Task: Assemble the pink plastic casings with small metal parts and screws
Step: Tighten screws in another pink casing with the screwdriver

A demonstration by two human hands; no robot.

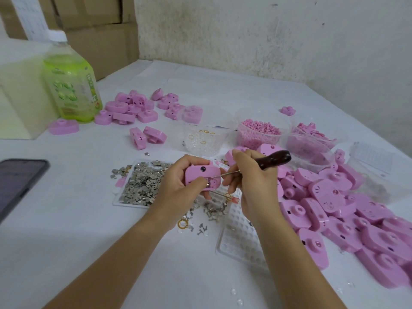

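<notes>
My left hand (178, 181) grips a pink plastic casing (200, 175) above the table, its thumb pressing near a small metal part in the casing's lower opening. My right hand (249, 177) holds a screwdriver (273, 159) with a dark wooden handle; its thin metal shaft points left into the casing. Under my hands a white tray of small metal parts (140, 186) lies on the table. Loose screws and brass rings (209, 211) are scattered just below the casing.
A big heap of pink casings (347, 219) fills the right side, a smaller group (133, 108) lies at the back left. Clear tubs hold pink pellets (258, 128) and clear rings (204, 139). A green bottle (69, 79), a phone (17, 179) and a clear blister tray (240, 233) are nearby.
</notes>
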